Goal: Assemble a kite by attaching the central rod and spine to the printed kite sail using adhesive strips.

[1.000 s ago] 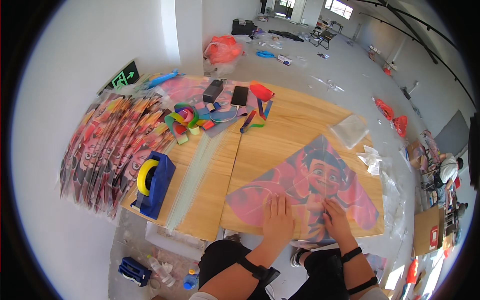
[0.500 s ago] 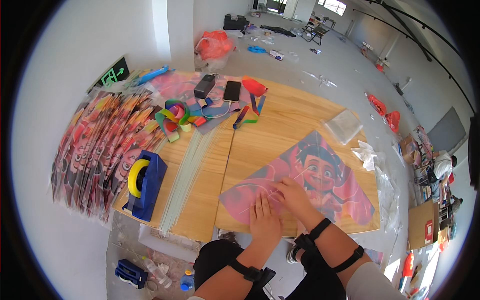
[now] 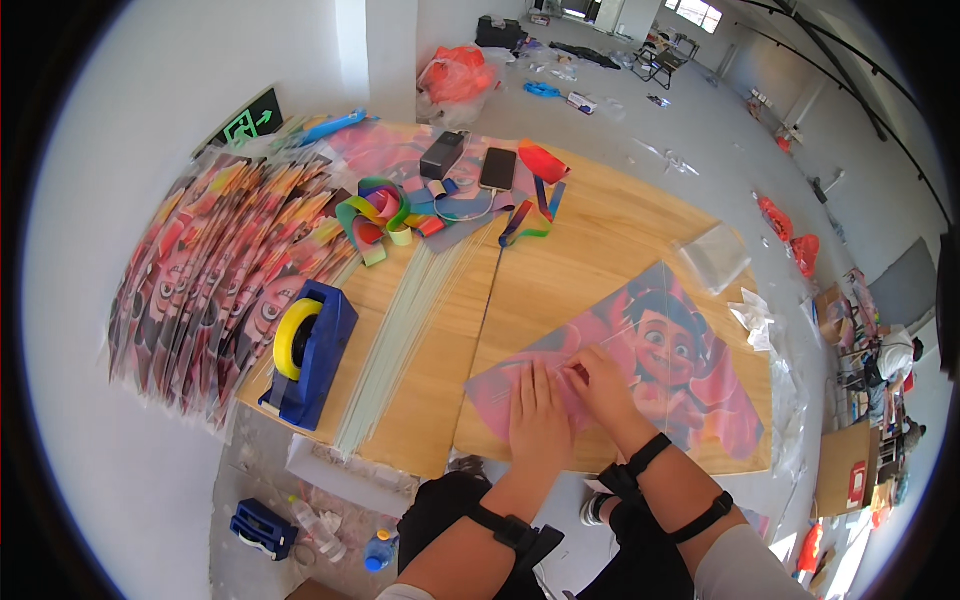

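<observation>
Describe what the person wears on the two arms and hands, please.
Both hands are bare, with no gloves. The left hand has a black strap around the wrist, with a small black block on it. The right hand has a similar black wrist strap, and a second, thinner black band sits higher on that forearm. A light sleeve edge shows near the right elbow.

Pink cartoon-print kite [image 3: 650,370], lying flat, diamond-shaped, on the wooden table's near edge

Single fisheye view from your head, looking steeply down at wooden table [image 3: 600,240], close above your forearms entering at lower edge; room floor curves beyond.
</observation>
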{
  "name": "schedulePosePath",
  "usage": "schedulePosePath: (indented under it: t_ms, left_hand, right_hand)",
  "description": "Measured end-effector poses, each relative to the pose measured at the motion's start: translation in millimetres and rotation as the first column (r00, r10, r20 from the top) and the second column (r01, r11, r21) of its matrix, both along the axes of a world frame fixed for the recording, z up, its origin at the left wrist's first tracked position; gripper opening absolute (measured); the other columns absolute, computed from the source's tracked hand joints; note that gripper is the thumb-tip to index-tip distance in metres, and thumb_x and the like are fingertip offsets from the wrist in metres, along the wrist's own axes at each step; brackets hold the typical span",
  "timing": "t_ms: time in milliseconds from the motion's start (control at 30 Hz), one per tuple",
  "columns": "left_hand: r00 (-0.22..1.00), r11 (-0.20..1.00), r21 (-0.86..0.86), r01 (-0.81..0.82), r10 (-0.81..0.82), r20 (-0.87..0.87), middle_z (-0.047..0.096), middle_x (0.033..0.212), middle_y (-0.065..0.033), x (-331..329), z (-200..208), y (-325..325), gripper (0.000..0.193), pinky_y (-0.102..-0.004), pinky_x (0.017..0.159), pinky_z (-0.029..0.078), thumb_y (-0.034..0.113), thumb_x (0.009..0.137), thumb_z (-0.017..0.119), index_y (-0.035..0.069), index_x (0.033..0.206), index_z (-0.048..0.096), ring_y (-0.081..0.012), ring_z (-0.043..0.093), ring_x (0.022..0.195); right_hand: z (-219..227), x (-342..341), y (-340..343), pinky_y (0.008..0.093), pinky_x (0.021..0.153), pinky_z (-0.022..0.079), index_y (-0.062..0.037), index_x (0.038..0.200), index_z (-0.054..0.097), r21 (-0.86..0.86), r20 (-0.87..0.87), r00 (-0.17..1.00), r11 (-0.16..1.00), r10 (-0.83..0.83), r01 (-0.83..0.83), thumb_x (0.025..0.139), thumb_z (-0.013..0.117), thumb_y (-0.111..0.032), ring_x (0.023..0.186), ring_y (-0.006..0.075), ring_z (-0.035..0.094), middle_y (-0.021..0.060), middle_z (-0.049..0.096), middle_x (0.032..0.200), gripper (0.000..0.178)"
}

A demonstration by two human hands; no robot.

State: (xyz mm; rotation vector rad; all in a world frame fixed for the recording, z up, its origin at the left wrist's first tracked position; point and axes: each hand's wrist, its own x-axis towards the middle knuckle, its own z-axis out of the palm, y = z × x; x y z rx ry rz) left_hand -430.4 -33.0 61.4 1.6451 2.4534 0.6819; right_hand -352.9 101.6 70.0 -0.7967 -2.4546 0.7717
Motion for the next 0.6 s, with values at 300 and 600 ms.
schedulePosePath:
  t_ms: [300,600]
  left_hand:
    - [1.0,0.996,0.082,-0.021,0.02,0.018,0.029,0.158,-0.025,-14,-6,11,0.082,-0.0485,0.122,0.02,0.035,0.084,0.068,-0.009,0.147,0.036,-0.0388,0.026,0.148]
    - [0.998,0.998,0.004,-0.063,0.063,-0.012,0.027,0.161,-0.02,-21,-8,14,0.08,-0.0453,0.123,0.017,0.041,0.086,0.067,-0.005,0.145,0.041,-0.0344,0.024,0.15]
  right_hand:
    - [-14,-23,-6,0.0345,0.066,0.051,-0.0033,0.09,0.064,-0.031,-0.112,0.966,0.972,-0.234,0.232,0.084,0.071,-0.005,0.073,0.0234,0.062,0.0099,0.061,0.084,0.01]
    - [-22,-32,-7,0.0347,0.065,0.052,-0.0038,0.085,0.064,-0.008,-0.143,0.934,0.944,-0.327,0.33,0.081,0.073,-0.007,0.071,0.0234,0.063,0.0096,0.063,0.08,0.01]
